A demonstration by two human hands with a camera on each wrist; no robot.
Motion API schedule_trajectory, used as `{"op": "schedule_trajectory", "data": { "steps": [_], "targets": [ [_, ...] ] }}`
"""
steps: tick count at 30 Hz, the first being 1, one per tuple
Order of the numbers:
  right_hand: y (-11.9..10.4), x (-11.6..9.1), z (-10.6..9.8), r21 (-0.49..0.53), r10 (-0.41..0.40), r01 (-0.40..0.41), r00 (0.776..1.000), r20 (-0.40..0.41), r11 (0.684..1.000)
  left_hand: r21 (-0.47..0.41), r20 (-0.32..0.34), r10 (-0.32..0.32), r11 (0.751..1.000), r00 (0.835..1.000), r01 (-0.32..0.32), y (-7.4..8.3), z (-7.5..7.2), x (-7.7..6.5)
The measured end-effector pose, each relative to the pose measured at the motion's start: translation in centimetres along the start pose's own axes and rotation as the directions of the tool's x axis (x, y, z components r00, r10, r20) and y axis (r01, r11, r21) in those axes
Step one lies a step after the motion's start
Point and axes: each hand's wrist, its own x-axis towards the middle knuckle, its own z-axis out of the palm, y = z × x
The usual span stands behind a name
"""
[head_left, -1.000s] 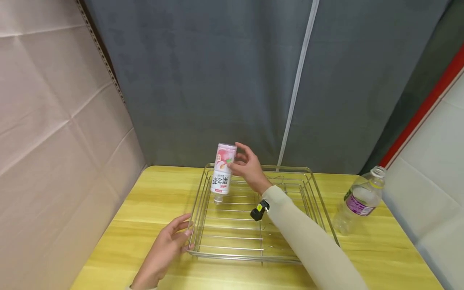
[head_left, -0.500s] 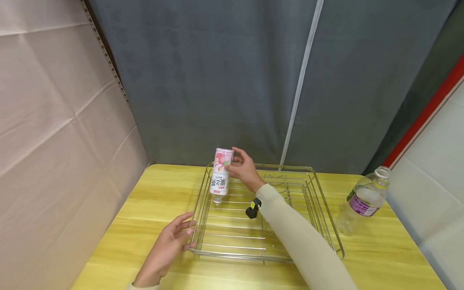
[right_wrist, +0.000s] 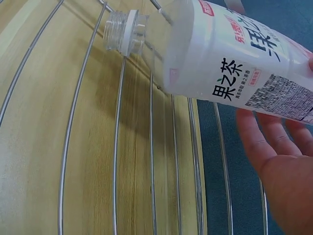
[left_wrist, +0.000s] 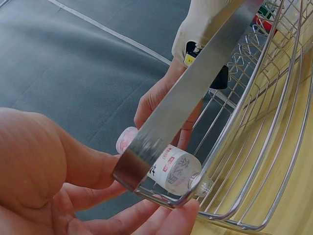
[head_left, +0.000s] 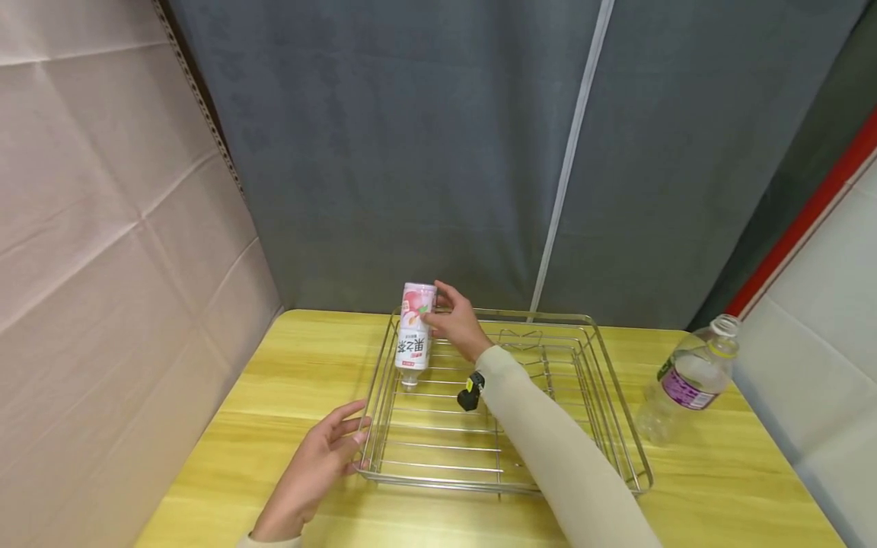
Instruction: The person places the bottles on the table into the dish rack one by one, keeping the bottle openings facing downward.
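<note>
A pink-&-white bottle (head_left: 414, 327) is held upside down, slightly tilted, over the back L part of a wire basket (head_left: 438, 483); its clear threaded neck is pointed down twd the wires. Whether any wire is touched by the neck can't quite be told from these angles. The bottle is gripped near its base by the R hand (head_left: 457, 326), btwn thumb & bent fingers, spread abt as wide as the bottle. In the R wrist view, fingertips are seen against its side, next to a label printed w/ dark characters & a dense code block.

The basket's near L side is held by the L hand (head_left: 310, 470): a flat metal strip (left_wrist: 181, 88) & the corner wire are pinched there btwn thumb & curled fingers, w/ only a small gap left.

The basket is set on a wood-grain table (head_left: 240, 434). Just R of it, a clear bottle w/ a purple label (head_left: 688, 384) is stood upright. A small black device (head_left: 470, 392) is worn at the R wrist, by the cuff of a cream sleeve (head_left: 548, 434). The back is covered by a dark grey curtain (head_left: 411, 152), the L side by pale creased cloth (head_left: 103, 228).
</note>
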Motion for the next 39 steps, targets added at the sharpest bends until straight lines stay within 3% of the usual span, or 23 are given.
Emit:
{"op": "schedule_trajectory", "data": {
  "steps": [9,39],
  "targets": [
    [0.1,-0.1,0.7,-0.04,0.052,-0.051,0.999,0.005,0.998,0.004,0.005,-0.005,1.0,1.0,0.005,-0.1,0.1,-0.1],
    [-0.7,-0.1,0.4,-0.025,0.073,-0.073,0.997,-0.002,0.997,0.015,0.016,-0.001,1.0,1.0,0.001,0.1,-0.3,-0.2]
  ]
}}
